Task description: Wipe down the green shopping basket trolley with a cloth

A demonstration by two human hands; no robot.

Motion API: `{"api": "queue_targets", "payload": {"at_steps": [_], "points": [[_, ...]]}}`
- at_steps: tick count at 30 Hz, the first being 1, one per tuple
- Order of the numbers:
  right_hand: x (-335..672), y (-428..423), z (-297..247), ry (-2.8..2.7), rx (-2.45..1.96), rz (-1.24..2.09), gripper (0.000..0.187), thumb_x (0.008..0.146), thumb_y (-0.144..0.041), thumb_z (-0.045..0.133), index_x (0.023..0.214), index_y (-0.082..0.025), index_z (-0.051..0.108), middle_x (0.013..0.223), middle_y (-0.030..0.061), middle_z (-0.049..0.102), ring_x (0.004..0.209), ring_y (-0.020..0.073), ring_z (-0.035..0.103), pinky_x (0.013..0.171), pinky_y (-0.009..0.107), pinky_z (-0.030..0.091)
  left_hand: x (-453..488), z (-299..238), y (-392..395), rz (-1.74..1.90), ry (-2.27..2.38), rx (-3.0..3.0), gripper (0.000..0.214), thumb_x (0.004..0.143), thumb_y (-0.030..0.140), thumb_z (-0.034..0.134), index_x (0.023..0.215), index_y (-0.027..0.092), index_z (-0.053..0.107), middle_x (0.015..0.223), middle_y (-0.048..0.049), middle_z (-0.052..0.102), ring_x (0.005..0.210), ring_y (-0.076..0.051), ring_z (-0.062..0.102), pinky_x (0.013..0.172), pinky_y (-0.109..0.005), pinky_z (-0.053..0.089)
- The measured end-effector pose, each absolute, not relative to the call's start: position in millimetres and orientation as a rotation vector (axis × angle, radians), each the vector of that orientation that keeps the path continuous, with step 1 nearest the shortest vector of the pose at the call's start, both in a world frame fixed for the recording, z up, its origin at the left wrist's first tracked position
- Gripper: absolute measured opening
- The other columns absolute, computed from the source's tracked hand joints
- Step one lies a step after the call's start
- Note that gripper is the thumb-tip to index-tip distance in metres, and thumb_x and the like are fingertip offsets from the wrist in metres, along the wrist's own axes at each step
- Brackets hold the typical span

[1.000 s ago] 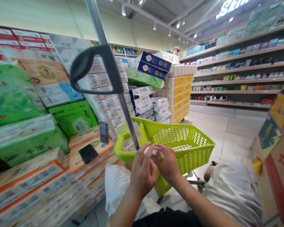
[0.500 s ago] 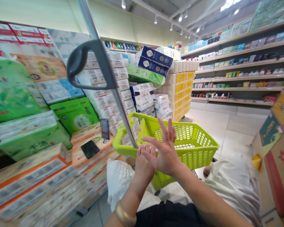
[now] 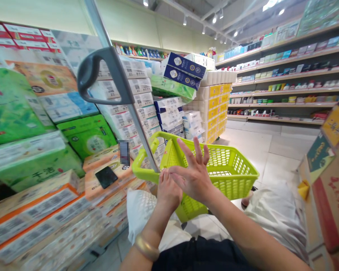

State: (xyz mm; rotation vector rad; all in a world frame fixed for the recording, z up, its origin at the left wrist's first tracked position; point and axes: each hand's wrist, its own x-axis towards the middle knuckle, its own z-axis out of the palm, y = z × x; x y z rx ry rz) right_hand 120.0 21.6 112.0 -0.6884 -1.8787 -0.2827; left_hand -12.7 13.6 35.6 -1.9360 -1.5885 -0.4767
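Note:
My left hand (image 3: pixel 166 191) is raised in front of me with its fingers curled in; whatever they hold is hidden. A gold bangle (image 3: pixel 145 247) sits on that wrist. My right hand (image 3: pixel 195 174) is open, fingers spread upward, its thumb side resting against the left hand's knuckles. Both hands hover just before the near rim of a lime-green plastic shopping basket (image 3: pixel 238 177). The basket's grey pull handle (image 3: pixel 101 77) slants up to the left on a metal pole.
Stacked tissue and toilet-paper packs (image 3: pixel 31 158) wall the left side, with a black phone (image 3: pixel 106 177) lying on an orange pack. A white bag (image 3: pixel 142 212) lies below my hands. Cartons (image 3: pixel 329 180) crowd the right. Shelves (image 3: pixel 285 77) line the tiled aisle (image 3: pixel 274 150) ahead.
Both hands were pinched together on a small white thing. My right hand has since spread its fingers and lifted slightly; the white thing no longer shows. The left hand stays curled.

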Motion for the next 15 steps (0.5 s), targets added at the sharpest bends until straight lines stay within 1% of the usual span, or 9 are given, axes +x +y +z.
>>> {"api": "queue_targets", "payload": {"at_steps": [1,2,3,5,7,8,11,13,15], "points": [[127,27,107,-1.884,-0.705,-0.274,0.002,0.080,-0.030,0.070,0.081,-0.030,0.069,0.151,-0.0070,0.034,0.146,0.0295,0.006,0.116,0.055,0.002,-14,40,12,-0.487,-1.593,-1.943,0.038,0.080,0.021,0.054,0.116,0.014,0.059,0.112,-0.0125,0.064,0.115,-0.029,0.052,0.105,-0.047,0.037],[135,34,100,-1.901,-0.733,-0.258,0.003,0.083,-0.029,0.066,0.083,-0.030,0.068,0.149,-0.0062,0.038,0.146,0.0283,0.012,0.116,0.055,0.006,-15,44,11,-0.505,-1.601,-1.957,0.038,0.079,0.021,0.056,0.116,0.014,0.059,0.113,-0.0130,0.063,0.114,-0.029,0.052,0.105,-0.046,0.037],[145,42,91,-1.898,-0.751,-0.239,0.006,0.085,-0.029,0.062,0.085,-0.029,0.067,0.147,-0.0035,0.041,0.144,0.0272,0.020,0.116,0.053,0.011,-16,47,10,-0.527,-1.610,-1.976,0.039,0.078,0.021,0.057,0.116,0.014,0.058,0.113,-0.0132,0.062,0.113,-0.029,0.053,0.105,-0.046,0.037],[169,60,67,-1.951,-0.797,-0.179,0.014,0.089,-0.028,0.054,0.096,-0.026,0.065,0.139,0.0036,0.051,0.134,0.0238,0.038,0.112,0.045,0.025,-20,54,9,-0.569,-1.624,-2.030,0.038,0.079,0.024,0.058,0.116,0.016,0.058,0.114,-0.0121,0.062,0.112,-0.029,0.053,0.104,-0.046,0.038],[194,77,40,-1.997,-0.954,-0.127,0.022,0.091,-0.033,0.050,0.104,-0.022,0.064,0.125,0.0086,0.060,0.122,0.0243,0.049,0.104,0.042,0.034,-24,59,11,-0.606,-1.625,-2.086,0.035,0.081,0.029,0.058,0.115,0.018,0.059,0.115,-0.0106,0.063,0.112,-0.028,0.053,0.103,-0.046,0.038],[205,85,27,-2.015,-1.061,-0.103,0.025,0.093,-0.037,0.048,0.106,-0.021,0.063,0.118,0.0093,0.064,0.116,0.0250,0.053,0.100,0.042,0.036,-27,61,12,-0.615,-1.619,-2.113,0.033,0.084,0.030,0.056,0.114,0.018,0.060,0.116,-0.0099,0.063,0.112,-0.027,0.053,0.103,-0.046,0.038],[227,98,-1,-2.126,-1.277,-0.002,0.033,0.097,-0.040,0.038,0.108,-0.022,0.063,0.105,0.0071,0.069,0.100,0.0218,0.060,0.088,0.036,0.040,-35,67,17,-0.573,-1.606,-2.142,0.030,0.091,0.027,0.045,0.116,0.019,0.060,0.116,-0.0086,0.064,0.111,-0.024,0.055,0.101,-0.043,0.039],[229,101,-9,-2.254,-1.332,0.001,0.035,0.098,-0.043,0.036,0.105,-0.023,0.064,0.097,0.0054,0.070,0.093,0.0206,0.062,0.082,0.033,0.038,-39,72,22,-0.469,-1.599,-2.125,0.034,0.093,0.024,0.041,0.122,0.019,0.057,0.114,-0.0083,0.066,0.107,-0.024,0.056,0.097,-0.042,0.040],[226,101,-11,-2.345,-1.356,-0.048,0.036,0.098,-0.044,0.036,0.100,-0.024,0.066,0.091,0.0042,0.071,0.088,0.0201,0.062,0.078,0.032,0.036,-41,77,28,-0.334,-1.602,-2.092,0.036,0.092,0.022,0.041,0.124,0.019,0.056,0.108,-0.0090,0.067,0.101,-0.025,0.058,0.090,-0.042,0.043]]}}
